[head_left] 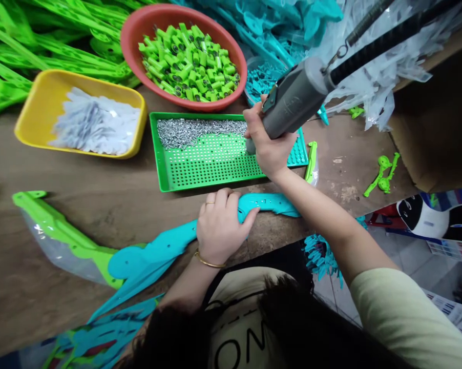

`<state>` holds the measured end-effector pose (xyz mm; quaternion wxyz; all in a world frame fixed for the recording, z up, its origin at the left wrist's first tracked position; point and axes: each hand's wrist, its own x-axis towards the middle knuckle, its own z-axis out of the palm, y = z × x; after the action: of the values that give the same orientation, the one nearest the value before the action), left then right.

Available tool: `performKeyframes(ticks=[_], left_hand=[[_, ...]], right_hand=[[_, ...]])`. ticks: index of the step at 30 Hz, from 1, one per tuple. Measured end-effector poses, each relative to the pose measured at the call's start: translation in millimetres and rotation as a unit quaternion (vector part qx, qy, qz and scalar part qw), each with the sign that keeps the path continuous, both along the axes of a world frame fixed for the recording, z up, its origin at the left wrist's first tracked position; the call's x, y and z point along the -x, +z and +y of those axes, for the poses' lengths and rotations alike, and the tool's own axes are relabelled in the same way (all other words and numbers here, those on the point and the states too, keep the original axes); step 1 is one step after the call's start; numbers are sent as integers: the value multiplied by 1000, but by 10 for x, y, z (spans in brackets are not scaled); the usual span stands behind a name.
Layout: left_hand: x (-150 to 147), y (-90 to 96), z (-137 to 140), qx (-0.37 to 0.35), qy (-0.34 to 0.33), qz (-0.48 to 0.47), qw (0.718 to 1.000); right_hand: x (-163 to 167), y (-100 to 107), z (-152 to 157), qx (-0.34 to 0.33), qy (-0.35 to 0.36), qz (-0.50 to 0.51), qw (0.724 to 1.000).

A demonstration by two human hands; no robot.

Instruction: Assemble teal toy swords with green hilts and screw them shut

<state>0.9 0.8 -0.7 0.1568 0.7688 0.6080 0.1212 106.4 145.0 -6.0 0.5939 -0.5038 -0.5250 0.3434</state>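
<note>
- Through the head camera I look down on a brown counter (100, 202), with two bare hands at work over it.
- My left grip (221, 225) is curled over a blue bow-shaped piece (165, 246), pinning it at a middle stretch; the part directly beneath is hidden.
- Left of that grip, the piece slants toward the near side and meets a lime-green limb (67, 225) with clear film (52, 246).
- Right of it, blue continues until the right forearm (323, 215) covers it.
- My right grip (271, 148) is wrapped around a grey power driver (298, 97), which hangs from a dark spring (369, 23). Its lower end points into a green perforated tray (200, 174); I cannot tell whether it touches.
- The tray lies just beyond the blue piece, with small silver pieces (192, 130) along its far side.
- Beyond the tray sits a red basin (129, 48) of lime-green cylinders (192, 61); to its left, a yellow tub (35, 113) holds white pieces (96, 123).
</note>
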Motion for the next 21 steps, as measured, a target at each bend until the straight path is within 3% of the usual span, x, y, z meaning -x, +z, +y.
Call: performKeyframes(ticks=[2,5,7,9,12,15,21], left_hand=[[43,4,3,0,-1,0,1000],[174,46,-8,8,-2,-6,1000],[253,103,-33,7,4,0,1000],[262,163,-70,-13,16,16,1000],[110,197,-129,-43,-19,-2,999],[-111,119,-169,-46,-80,-38,995],[-214,-40,-181,-43,-86,-7,995]], right_hand=[[5,120,-6,1,1,16,1000],[-55,428,-114,-72,-19,89,993],[-146,629,-286,-119,-7,135,984],[-258,746,-527,-116,31,147,982],[-415,721,-908,-65,82,95,990],[-518,591,-1164,-25,116,11,993],[-580,517,-1235,9,174,-45,984]])
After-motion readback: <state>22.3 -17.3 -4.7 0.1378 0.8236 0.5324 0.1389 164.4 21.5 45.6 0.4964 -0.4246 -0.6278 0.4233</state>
